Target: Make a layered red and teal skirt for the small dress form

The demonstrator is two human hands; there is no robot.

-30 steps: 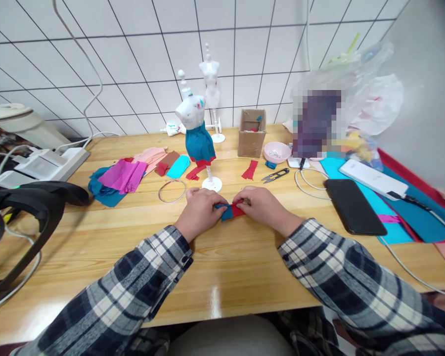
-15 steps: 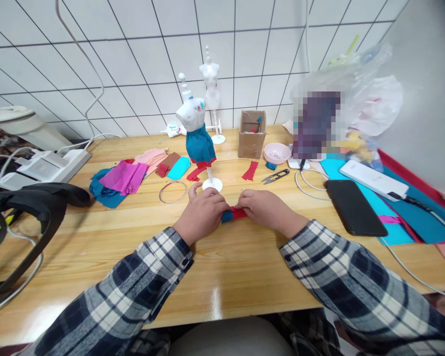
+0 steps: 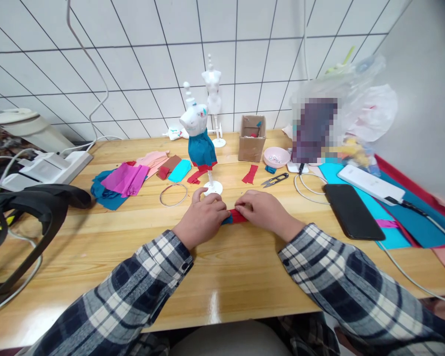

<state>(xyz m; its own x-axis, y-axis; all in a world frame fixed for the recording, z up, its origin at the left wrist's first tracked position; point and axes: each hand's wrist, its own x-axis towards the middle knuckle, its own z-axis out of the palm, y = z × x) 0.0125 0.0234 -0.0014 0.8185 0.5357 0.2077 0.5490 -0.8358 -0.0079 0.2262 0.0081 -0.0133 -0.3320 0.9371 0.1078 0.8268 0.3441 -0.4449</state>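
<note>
A small strip of red and blue fabric [image 3: 237, 216] lies low over the table, between my two hands. My left hand [image 3: 203, 217] pinches its blue left end, index finger raised a little. On the red part, my right hand [image 3: 263, 210] has its fingertips pressed together. The fabric under the fingers is hidden. Just behind my left hand stands a small white mannequin [image 3: 196, 120] wearing a blue skirt with a red hem [image 3: 201, 151]. Red fabric pieces lie near its base [image 3: 212, 188] and farther right [image 3: 249, 174].
A second mannequin [image 3: 212, 91], a cardboard box [image 3: 251, 148], a pink bowl [image 3: 276, 157] and thread snips [image 3: 275, 180] stand or lie behind. Fabric scraps [image 3: 124, 179] and a wire ring [image 3: 173, 195] are left; a black phone [image 3: 354, 211] is right; a black headset [image 3: 33, 222] is far left.
The camera view has tilted slightly, so the background sits lower. My right fingertips have shifted slightly left and up, showing more of the red fabric; my left hand stays on the blue end.
</note>
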